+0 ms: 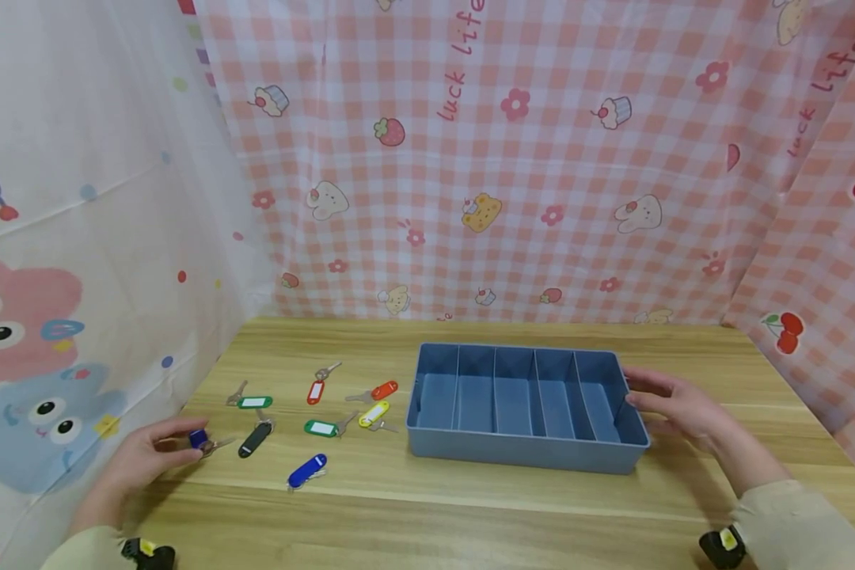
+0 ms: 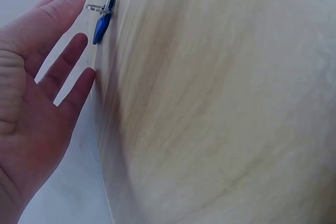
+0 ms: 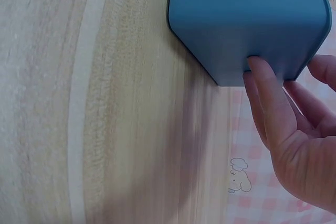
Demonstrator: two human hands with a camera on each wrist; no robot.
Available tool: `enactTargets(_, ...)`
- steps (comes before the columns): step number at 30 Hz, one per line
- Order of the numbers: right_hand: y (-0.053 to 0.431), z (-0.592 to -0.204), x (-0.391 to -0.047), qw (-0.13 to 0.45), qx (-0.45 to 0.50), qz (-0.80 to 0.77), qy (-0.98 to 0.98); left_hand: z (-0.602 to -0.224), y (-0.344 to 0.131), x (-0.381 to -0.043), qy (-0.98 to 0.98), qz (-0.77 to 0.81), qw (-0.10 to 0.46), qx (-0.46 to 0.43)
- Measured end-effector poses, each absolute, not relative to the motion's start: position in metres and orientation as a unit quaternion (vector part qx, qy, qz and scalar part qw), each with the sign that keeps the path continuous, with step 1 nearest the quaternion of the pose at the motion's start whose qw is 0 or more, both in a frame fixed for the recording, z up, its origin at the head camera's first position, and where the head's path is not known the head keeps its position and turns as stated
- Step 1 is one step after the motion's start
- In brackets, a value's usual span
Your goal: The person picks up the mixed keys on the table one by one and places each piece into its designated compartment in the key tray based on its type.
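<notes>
Several keys with coloured plastic tags lie on the wooden table (image 1: 470, 507), left of a blue divided tray (image 1: 520, 453) whose compartments are empty. My left hand (image 1: 182, 440) lies low at the table's left edge with its fingers straight, as the left wrist view shows, and the left hand (image 2: 71, 45) has its fingertips just short of a small blue key tag (image 1: 198, 438) (image 2: 102, 27). My right hand (image 1: 648, 398) rests against the tray's right end. In the right wrist view the right hand (image 3: 287, 80) has straight fingers (image 3: 265, 95) touching the tray (image 3: 247, 19) wall.
The other tags are green (image 1: 254, 402), red (image 1: 317, 391), orange (image 1: 384, 389), yellow (image 1: 374, 413), a second green (image 1: 321, 427), black (image 1: 255, 439) and a larger blue (image 1: 306, 471). Printed cloth (image 1: 513, 158) hangs behind and on both sides of the table.
</notes>
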State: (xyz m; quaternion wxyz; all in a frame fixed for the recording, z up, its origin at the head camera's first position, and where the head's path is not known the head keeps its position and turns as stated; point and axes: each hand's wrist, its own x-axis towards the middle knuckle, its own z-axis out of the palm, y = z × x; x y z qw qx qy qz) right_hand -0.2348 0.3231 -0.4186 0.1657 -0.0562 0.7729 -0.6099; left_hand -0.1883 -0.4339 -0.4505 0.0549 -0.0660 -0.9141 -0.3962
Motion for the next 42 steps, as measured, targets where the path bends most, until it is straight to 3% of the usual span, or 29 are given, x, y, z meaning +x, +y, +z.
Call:
enactTargets(31,0.316,-0.42,-0.233,0.163,-0.064,-0.609,0.773,-0.462,-0.431,-0.183,-0.903,-0.427,0.056,0.0)
enactTargets(42,0.316,-0.42,-0.233,0.166,-0.058,-0.61,0.773,-0.465,-0.428,-0.184,-0.902,-0.423,0.079,0.002)
